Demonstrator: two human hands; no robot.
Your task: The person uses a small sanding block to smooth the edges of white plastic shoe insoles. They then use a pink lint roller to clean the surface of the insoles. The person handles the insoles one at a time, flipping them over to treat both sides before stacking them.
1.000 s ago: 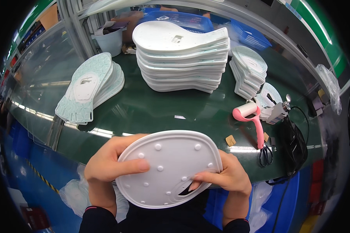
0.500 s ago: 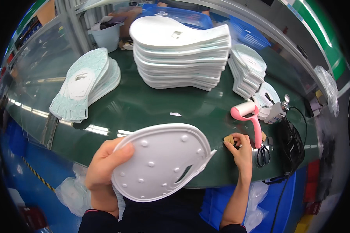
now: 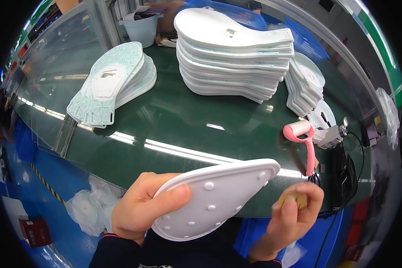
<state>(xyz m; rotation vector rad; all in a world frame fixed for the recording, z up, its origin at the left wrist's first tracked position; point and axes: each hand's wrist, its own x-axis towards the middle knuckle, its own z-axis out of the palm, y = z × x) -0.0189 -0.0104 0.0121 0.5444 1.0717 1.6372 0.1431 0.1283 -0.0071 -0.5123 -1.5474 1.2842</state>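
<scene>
My left hand (image 3: 143,207) grips a white moulded plastic panel (image 3: 219,205) by its left end, the thumb lying on the face with small raised studs. The panel is tilted, its far rim up and its pointed end toward the right. To the right of it, my right hand (image 3: 288,223) pinches a small tan piece (image 3: 295,199) between thumb and fingers; its exact kind is unclear. This hand is apart from the panel. Just beyond it lies a pink-handled lint roller (image 3: 309,154), with dark scissors handles (image 3: 315,178) partly hidden by my right hand.
On the green table (image 3: 165,120) stand a tall stack of white panels (image 3: 232,67), a smaller stack (image 3: 306,85) to its right and patterned panels (image 3: 107,85) at left. A white bucket (image 3: 140,31) stands behind. A black bag (image 3: 344,172) and cable lie at right.
My right hand has lifted the tan piece off the table and come nearer to me. The panel has moved right and tipped to a steeper angle. The head view has shifted.
</scene>
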